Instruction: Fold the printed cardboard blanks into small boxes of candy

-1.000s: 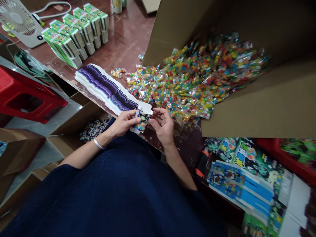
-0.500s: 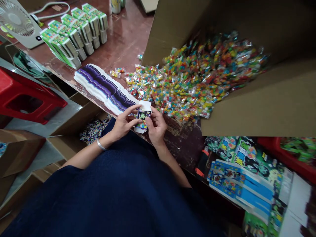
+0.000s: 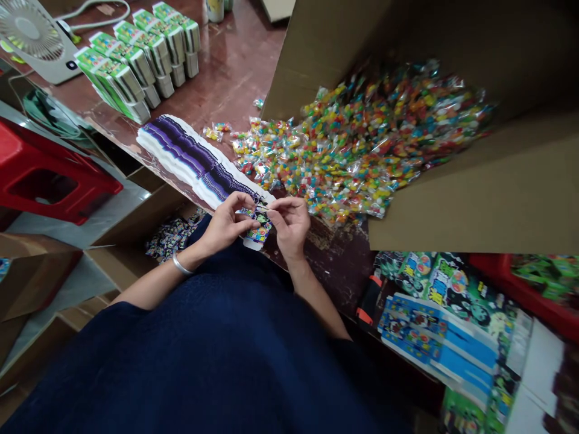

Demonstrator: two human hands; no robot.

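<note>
A small printed carton [image 3: 261, 234] with a green figure on its dark front is between my hands over the table edge. My left hand [image 3: 225, 224] grips it by the left side, thumb across the front and fingers behind. At its upper end, my right hand [image 3: 292, 228] pinches the top edge with thumb and fingertips; the flap there is mostly hidden. A white flap sticks out at the carton's lower end. Just beyond my hands lies a long fanned row of flat purple-and-white cartons [image 3: 190, 158]. Bagged colourful candies [image 3: 344, 160] heap up to the right of that row.
The candies spill from a big cardboard box [image 3: 452, 208]. Green packs [image 3: 149, 51] stand stacked at the back left beside a white fan [image 3: 34, 36]. Below the table edge, a carton holds small packets [image 3: 174, 238]. A red stool [image 3: 54, 175] stands left; printed sheets [image 3: 470, 295] lie right.
My right hand has shifted from the carton's right side to its upper end. The white top flap that stood up there no longer shows upright.
</note>
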